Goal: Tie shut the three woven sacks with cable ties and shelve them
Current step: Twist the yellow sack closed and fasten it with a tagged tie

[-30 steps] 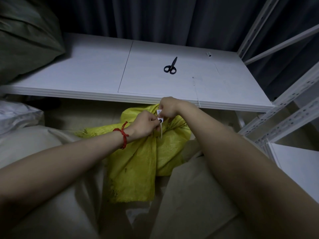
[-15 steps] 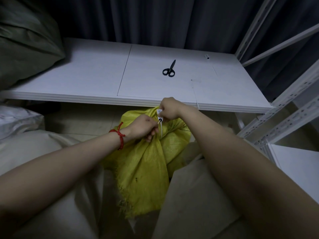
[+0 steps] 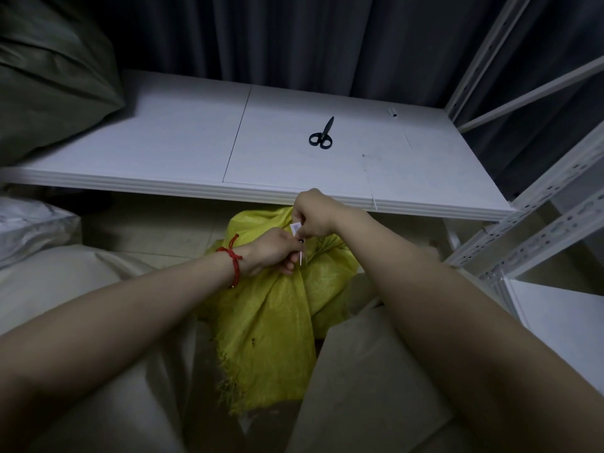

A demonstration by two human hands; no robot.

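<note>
The sack (image 3: 277,322) lies on the floor at 6 o'clock from the shelf (image 3: 163,142); the left hand (image 3: 273,251) grips its bunched neck and the right hand (image 3: 315,217), touching it at 1 o'clock, pinches the tie (image 3: 295,227). If the left grip slackens, the weave may spread and the tie would cinch only part of the mouth, or its tail slip out.

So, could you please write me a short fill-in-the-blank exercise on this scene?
1. The right hand pinches the cable tie on the ____ sack.
2. The left hand, gripping the sack's neck, wears a ____ wrist cord.
3. The scissors lie on the white ____.
Missing words: yellow; red; shelf.
</note>
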